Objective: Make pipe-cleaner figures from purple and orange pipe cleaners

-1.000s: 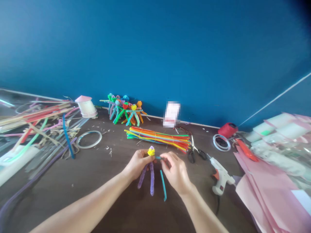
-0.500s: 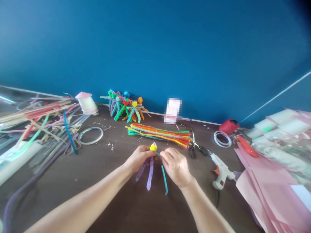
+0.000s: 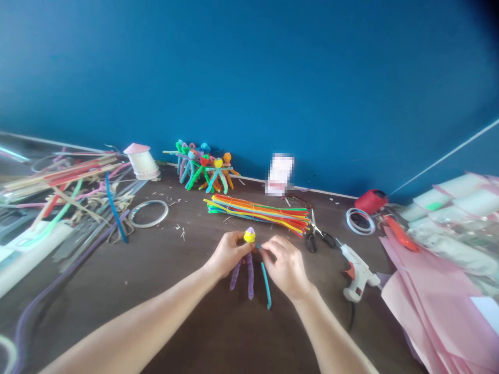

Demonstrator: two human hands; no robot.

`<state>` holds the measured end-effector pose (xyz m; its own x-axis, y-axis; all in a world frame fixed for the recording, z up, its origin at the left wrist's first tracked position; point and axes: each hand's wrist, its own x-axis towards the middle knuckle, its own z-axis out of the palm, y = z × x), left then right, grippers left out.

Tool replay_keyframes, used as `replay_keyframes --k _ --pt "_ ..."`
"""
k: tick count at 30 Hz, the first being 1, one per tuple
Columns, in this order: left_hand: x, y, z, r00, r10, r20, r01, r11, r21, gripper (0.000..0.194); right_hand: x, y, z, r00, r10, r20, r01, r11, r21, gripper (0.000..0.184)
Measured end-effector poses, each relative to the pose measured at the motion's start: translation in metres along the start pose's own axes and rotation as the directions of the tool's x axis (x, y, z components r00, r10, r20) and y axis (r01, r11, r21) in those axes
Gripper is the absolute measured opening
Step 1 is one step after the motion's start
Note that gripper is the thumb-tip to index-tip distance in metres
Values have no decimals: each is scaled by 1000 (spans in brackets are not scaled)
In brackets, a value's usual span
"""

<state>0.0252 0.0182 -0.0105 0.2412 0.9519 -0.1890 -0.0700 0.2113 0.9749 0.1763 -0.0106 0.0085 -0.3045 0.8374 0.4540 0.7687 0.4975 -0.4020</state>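
My left hand (image 3: 227, 255) is closed on a small pipe-cleaner figure (image 3: 250, 236) with a yellow and purple head. Two fuzzy purple legs (image 3: 250, 280) hang down below the fingers. Close beside it on the right, my right hand (image 3: 286, 266) pinches a blue-teal pipe cleaner (image 3: 266, 285) near the figure's neck. The long end of that pipe cleaner dangles downward with a small bend at its tip. Where it meets the figure is partly hidden by my fingers. Behind my hands lies a tied bundle of coloured pipe cleaners (image 3: 257, 212).
Several finished pipe-cleaner figures (image 3: 205, 166) stand against the blue wall. To the right lie scissors (image 3: 319, 236), a glue gun (image 3: 358, 272), a red thread spool (image 3: 371, 201) and pink sheets (image 3: 424, 301). Sticks and strips (image 3: 78, 197) are heaped on the left, near a tape ring (image 3: 148, 214).
The figure's head has tipped more upright, and its purple legs have swung slightly right. My right fingers have shifted a little on the blue-teal pipe cleaner. The whole view has shifted slightly.
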Motion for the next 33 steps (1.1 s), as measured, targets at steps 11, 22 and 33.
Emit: replay_keyframes --k 11,22,33 --pt "-4 -1 -2 986 168 -14 -155 936 316 14 0 -1 5 952 299 67 -302 879 369 10" --pt "-8 3 0 968 251 -10 -231 905 358 15 3 -3 8 746 557 365 -595 311 741 15" --pt "2 7 -2 999 -13 44 15 999 -43 19 3 -2 8 870 439 225 -484 666 568 14"
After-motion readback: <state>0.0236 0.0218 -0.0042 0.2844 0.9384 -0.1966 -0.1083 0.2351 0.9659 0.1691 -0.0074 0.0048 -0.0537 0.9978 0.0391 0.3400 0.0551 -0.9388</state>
